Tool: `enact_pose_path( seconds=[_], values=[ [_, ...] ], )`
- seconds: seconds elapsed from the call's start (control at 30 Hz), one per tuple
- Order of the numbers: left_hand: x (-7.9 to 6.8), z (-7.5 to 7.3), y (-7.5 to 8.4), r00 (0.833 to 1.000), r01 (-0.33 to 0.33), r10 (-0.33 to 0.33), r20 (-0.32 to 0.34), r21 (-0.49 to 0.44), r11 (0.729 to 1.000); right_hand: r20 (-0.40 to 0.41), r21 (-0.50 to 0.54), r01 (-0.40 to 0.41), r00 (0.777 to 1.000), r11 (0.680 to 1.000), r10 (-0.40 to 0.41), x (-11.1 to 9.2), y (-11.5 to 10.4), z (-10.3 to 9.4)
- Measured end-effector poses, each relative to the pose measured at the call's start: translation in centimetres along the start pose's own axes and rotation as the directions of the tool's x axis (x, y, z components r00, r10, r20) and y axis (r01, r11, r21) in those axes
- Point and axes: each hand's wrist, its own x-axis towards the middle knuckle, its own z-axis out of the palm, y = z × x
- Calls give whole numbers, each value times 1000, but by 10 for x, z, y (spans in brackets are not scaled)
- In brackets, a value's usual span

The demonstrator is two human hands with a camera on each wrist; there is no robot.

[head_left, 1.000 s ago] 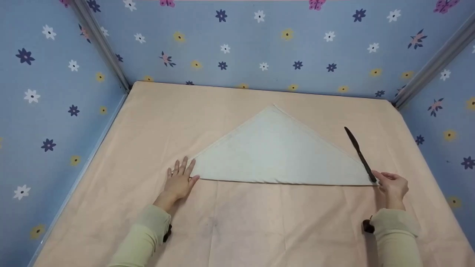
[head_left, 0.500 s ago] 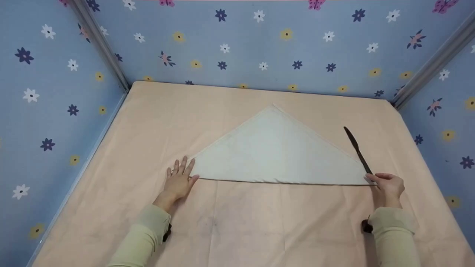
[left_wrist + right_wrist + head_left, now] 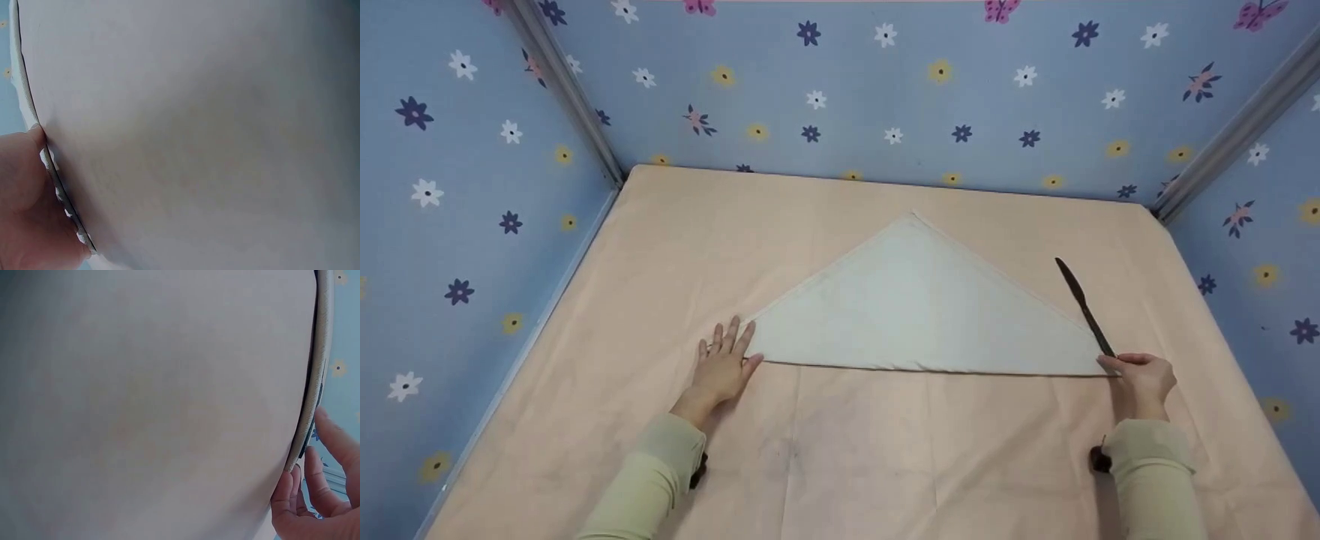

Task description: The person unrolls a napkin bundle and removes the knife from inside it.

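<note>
A pale cloth lies folded in a triangle, point away from me and long edge near me. My left hand rests with spread fingers on its left corner, thumb along the near edge. A dark table knife lies slanted over the cloth's right side, blade tip on the tablecloth beyond. My right hand pinches the knife's handle end between thumb and fingers at the right corner. In the right wrist view the thumb and index finger of that hand sit either side of the dark handle, mostly hidden behind the cloth's edge.
A peach tablecloth with creases covers the table. Blue flowered panels stand along the back and both sides, joined by grey metal posts at the corners.
My right hand has moved slightly left, from beside the cloth's right corner onto the knife's handle end. The knife and cloth lie in the same place. My left hand has stayed still.
</note>
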Motion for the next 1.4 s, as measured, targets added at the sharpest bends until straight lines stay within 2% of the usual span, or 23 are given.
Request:
enact_pose_path(
  seconds=[0.33,0.57,0.77,1.03,1.27,1.4],
  values=[
    [-1,1,0,1000,-3,3,0,-9,1000,-3,-7,8,1000,1000,-8,0,0,3],
    [-2,0,-1,1000,-18,18,4,-15,1000,14,-102,44,999,994,-43,1,1,1],
    [-2,0,-1,1000,-1,2,18,-17,1000,21,-110,16,1000,994,-14,1,0,1],
    [-1,0,0,1000,7,-6,18,-23,1000,-2,-98,21,1000,995,-21,1,-3,-2],
    [-1,-1,0,1000,5,-5,18,-22,1000,18,28,-11,1000,1000,10,1,-8,-8],
    [-1,-2,1,1000,-1,1,16,-19,1000,23,32,-7,1000,999,6,2,-10,-11]
  ],
)
